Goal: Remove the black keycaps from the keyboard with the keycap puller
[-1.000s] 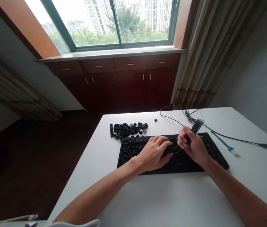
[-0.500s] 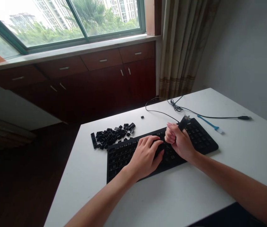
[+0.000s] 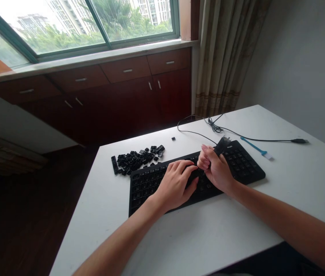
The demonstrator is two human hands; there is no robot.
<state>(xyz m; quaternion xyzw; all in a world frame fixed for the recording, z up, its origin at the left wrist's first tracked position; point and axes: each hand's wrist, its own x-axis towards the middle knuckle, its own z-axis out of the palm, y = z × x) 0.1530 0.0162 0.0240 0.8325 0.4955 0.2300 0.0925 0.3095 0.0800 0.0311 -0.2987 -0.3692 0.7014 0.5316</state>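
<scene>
A black keyboard (image 3: pixel 248 170) lies at an angle on the white table, with many keycaps off its left part. My left hand (image 3: pixel 178 186) rests over its middle, fingers curved and thumb apart, and I see nothing held in it. Just right of it, my right hand (image 3: pixel 215 168) is closed in a fist around a black keycap puller (image 3: pixel 222 145). Metal prongs stick out of the puller's upper end. Its lower end is mostly hidden by my hand. A heap of loose black keycaps (image 3: pixel 133 161) lies behind the keyboard's left end.
One single keycap (image 3: pixel 173 138) sits near the table's (image 3: pixel 93 237) far edge. The keyboard's cable (image 3: pixel 248 138) runs in a coil to a USB plug at the right. A blue brush (image 3: pixel 256 147) with pale bristles lies beyond the keyboard's right end.
My right hand has shifted slightly left with the puller, closer to my left hand. My left hand stays almost in place on the keyboard. The view has tilted a little.
</scene>
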